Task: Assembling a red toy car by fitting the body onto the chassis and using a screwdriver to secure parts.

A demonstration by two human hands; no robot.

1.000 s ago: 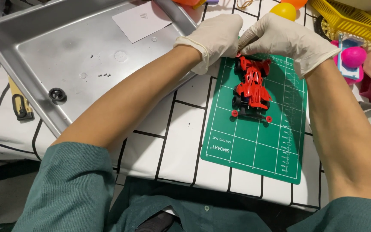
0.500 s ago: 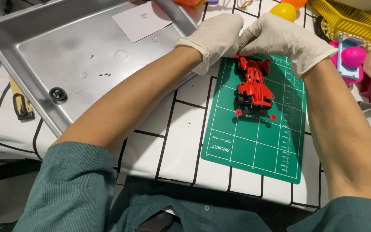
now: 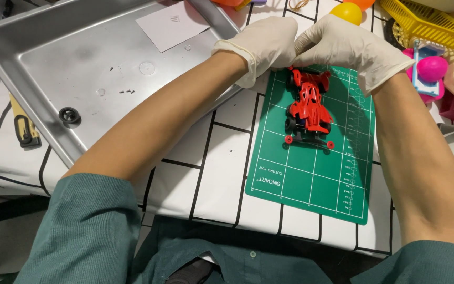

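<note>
Red toy race car (image 3: 309, 108) sits on the green cutting mat (image 3: 311, 173), shifted slightly since a second ago, both gloved hands, left hand (image 3: 261, 44) and right hand (image 3: 350, 47), with fingers closed on its far end, work ongoing.

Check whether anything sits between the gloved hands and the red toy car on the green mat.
Nothing visible does. The left hand and right hand already meet at the far end of the red toy car on the green mat.
</note>
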